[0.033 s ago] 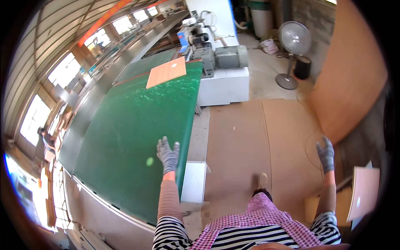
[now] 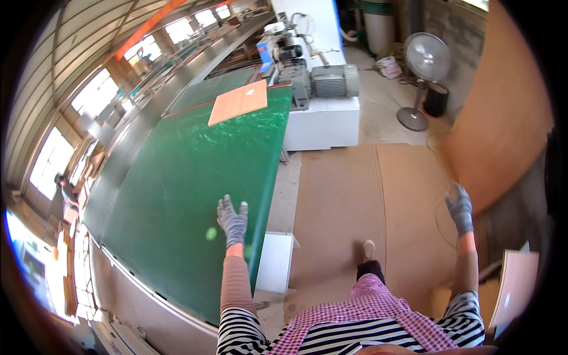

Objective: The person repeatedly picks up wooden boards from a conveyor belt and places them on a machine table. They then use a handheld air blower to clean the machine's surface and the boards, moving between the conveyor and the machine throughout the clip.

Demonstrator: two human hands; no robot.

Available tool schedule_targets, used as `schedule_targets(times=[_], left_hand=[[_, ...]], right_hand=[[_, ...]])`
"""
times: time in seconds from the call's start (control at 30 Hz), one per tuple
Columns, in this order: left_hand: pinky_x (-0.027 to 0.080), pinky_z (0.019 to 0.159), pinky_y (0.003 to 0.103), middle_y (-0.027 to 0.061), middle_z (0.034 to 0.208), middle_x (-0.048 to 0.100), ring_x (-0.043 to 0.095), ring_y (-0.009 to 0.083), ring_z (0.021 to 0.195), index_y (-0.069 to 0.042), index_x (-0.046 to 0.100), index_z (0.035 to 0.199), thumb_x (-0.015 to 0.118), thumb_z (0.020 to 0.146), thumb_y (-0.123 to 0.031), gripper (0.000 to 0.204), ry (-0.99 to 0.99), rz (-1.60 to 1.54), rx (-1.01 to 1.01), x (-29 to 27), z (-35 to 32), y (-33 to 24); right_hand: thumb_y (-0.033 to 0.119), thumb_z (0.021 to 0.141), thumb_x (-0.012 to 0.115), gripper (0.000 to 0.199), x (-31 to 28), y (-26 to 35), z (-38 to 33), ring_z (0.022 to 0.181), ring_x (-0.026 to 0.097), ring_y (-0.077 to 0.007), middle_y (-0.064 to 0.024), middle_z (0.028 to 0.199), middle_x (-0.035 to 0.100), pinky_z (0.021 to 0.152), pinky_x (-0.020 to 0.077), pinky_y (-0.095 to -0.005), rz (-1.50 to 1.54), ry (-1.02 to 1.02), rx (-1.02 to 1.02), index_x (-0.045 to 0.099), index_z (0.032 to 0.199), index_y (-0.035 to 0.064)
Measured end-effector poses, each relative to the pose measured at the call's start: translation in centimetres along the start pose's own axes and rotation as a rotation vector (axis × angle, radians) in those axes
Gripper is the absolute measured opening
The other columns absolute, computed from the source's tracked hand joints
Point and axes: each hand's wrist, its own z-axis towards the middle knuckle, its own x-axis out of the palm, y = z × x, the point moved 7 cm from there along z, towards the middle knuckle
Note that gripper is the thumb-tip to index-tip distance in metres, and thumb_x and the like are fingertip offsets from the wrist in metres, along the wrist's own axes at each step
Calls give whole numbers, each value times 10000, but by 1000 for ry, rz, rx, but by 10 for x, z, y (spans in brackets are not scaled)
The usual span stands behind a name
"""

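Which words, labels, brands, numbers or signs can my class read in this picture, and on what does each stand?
None can be read.
White label on the board: too small to read.
Red strip overhead: too blurred to tell whether it bears lettering.
Green table: no readable lettering.

panel [image 2: 238,105] on belt [image 2: 177,171], far end | motor [image 2: 335,81] right of panel | fan [image 2: 426,57] right of motor | cardboard [image 2: 334,198] right of belt
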Motion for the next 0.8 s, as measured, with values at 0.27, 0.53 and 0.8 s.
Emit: schedule_targets(times=[0.27,0.53,0.8], left_hand=[[174,1150,508,155,1536,283,240,346,1420,-157,326,1477,444,906,-575,717,88,482,-502,46,154,41],[276,1106,459,193,1389,467,412,371,1288,-61,448,1384,540,906,-436,614,-222,445,-488,134,353,119],[315,1092,460,238,1384,462,410,372,1306,-78,402,1433,515,883,-584,755,-257,226,-732,282,746,60]], right_hand=[[425,890,607,617,411,444,360,1319,421,-343,-224,1387,477,1106,321,-398,568,601,-540,495,1339,18],[541,878,561,770,665,820,567,1346,370,-361,-226,1423,428,1131,273,-407,443,526,-952,403,1402,0],[592,821,571,807,894,1080,629,1321,412,-354,-199,1437,417,1082,334,-474,169,589,-1026,442,1386,31]])
